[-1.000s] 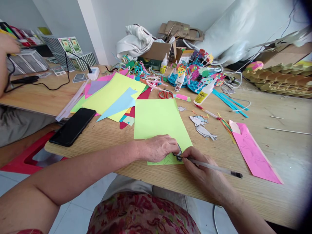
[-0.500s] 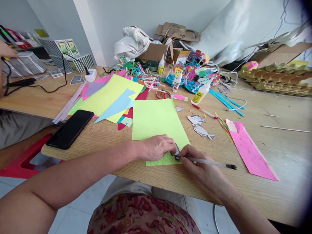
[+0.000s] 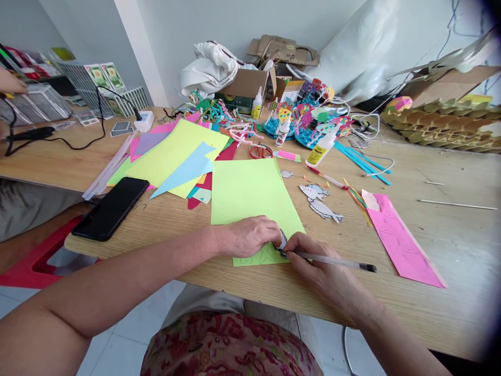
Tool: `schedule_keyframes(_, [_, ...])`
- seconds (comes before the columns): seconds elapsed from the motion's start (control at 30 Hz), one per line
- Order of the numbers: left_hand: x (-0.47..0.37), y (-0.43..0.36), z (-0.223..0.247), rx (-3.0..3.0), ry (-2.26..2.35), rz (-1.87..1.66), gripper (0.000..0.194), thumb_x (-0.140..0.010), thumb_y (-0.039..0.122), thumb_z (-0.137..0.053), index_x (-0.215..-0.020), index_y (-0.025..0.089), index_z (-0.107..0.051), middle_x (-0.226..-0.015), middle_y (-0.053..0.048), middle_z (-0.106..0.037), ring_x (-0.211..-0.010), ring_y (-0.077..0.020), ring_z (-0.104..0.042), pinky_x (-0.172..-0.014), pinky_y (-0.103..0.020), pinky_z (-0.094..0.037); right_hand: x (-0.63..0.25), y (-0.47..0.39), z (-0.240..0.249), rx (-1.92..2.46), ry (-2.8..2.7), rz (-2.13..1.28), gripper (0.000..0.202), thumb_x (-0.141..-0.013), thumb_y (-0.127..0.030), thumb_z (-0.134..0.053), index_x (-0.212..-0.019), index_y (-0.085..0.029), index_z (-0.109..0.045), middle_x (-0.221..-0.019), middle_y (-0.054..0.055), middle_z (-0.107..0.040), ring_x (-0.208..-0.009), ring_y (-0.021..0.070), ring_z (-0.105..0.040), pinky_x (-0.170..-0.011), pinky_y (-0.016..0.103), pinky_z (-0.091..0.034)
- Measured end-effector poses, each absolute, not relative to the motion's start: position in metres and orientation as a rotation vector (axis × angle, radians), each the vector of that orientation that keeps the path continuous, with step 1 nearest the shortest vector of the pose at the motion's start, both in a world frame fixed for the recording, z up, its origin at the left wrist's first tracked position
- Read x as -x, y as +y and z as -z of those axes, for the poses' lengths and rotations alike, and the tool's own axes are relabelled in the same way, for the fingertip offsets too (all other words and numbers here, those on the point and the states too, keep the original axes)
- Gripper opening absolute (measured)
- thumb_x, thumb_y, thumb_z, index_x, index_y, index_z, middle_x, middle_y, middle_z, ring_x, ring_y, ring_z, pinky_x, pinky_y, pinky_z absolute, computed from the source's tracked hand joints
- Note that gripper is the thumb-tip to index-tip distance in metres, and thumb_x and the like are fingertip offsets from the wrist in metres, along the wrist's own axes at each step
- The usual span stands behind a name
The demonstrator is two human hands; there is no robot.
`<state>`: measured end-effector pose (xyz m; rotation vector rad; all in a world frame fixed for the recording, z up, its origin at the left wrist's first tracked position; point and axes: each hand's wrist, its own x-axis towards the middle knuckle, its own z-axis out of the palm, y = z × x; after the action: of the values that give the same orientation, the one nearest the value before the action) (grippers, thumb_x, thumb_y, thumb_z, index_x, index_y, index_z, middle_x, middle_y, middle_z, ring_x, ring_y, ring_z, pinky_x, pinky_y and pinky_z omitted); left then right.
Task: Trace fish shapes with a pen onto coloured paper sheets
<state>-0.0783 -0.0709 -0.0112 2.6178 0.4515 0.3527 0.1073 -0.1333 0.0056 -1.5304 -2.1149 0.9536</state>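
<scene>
A light green sheet [image 3: 250, 188] lies at the table's front edge, with drawn outlines along its lower part. My left hand [image 3: 254, 235] rests on it, fingers curled, fingertips pressing a small grey paper cutout [image 3: 282, 241] against the sheet. My right hand [image 3: 313, 258] is closed round a clear pen [image 3: 332, 259], its tip at the cutout's lower edge; the dark end points right. Grey fish cutouts [image 3: 324, 210] lie to the right of the sheet. Beyond them is a pink paper piece [image 3: 403, 240] with pencilled outlines.
A black phone [image 3: 111, 209] and coloured sheets [image 3: 172, 159] lie left. Red-handled scissors [image 3: 261, 151], a glue bottle [image 3: 321, 149] and colourful crafts [image 3: 305, 122] are behind. Another person's hand [image 3: 11, 82] shows at the far left, near stacked cards.
The view has shifted slightly. Both hands stay at the cutout, with the pen hand moved very slightly.
</scene>
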Motion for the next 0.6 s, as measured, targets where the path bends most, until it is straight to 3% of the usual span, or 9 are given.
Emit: schedule_keyframes(0.6, [0.0787, -0.0699, 0.012, -2.59, 0.459, -0.349, 0.029, -0.082, -0.006, -0.04, -0.093, 0.014, -0.057, -0.103, -0.006, -0.062, -0.099, -0.0148, -0.053, -0.094, -0.027, -0.037, -0.1056, -0.1339, -0.0085, 1.514, -2.135, -0.964, 0.01, -0.081, -0.02, -0.041, -0.076, -0.022, -0.049, -0.067, -0.002, -0.058, -0.064, 0.0141, -0.051, -0.058, 0.025, -0.038])
